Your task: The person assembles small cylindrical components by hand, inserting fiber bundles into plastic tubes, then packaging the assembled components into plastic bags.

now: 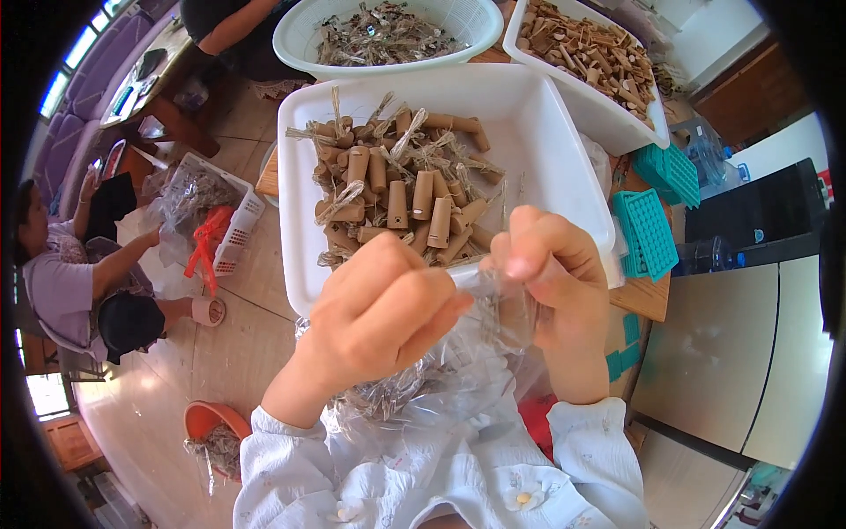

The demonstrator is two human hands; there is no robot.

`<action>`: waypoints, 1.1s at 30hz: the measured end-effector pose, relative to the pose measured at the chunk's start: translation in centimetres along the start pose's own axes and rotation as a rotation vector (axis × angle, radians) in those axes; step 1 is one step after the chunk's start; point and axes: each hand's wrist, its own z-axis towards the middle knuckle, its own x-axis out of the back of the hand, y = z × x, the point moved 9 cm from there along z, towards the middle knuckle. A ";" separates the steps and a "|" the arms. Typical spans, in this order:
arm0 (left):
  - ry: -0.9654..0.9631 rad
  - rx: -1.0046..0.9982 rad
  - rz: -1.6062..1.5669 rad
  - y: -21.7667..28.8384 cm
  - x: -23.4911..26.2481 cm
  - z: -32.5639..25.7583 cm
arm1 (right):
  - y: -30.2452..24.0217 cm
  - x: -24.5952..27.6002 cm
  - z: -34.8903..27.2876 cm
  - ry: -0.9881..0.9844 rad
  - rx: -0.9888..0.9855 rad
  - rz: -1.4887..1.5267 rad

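My left hand (374,313) is closed, knuckles up, over the near edge of a white bin (555,176); whatever its fingertips pinch is hidden. To its right, my right hand (555,273) is also closed, thumb against curled fingers. Clear film and a brownish patch show beside its palm, but I cannot make out what it grips. The bin holds a heap of brown tapered tubes (397,204), several with bundles of pale strands (410,132) sticking out. A clear plastic bag (397,388) of shiny strands lies in my lap beneath both hands.
Beyond the bin are a pale basket (304,55) of strands and a white tub (582,106) of brown pieces. Green racks (648,234) lie on the right. On the left, a person (84,264) sits by a white crate (240,229); an orange bucket (204,414) stands nearer.
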 end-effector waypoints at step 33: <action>-0.737 0.395 -0.058 -0.3 -1.7 -8.2 | -4.9 -7.0 -3.5 -0.311 0.562 -0.480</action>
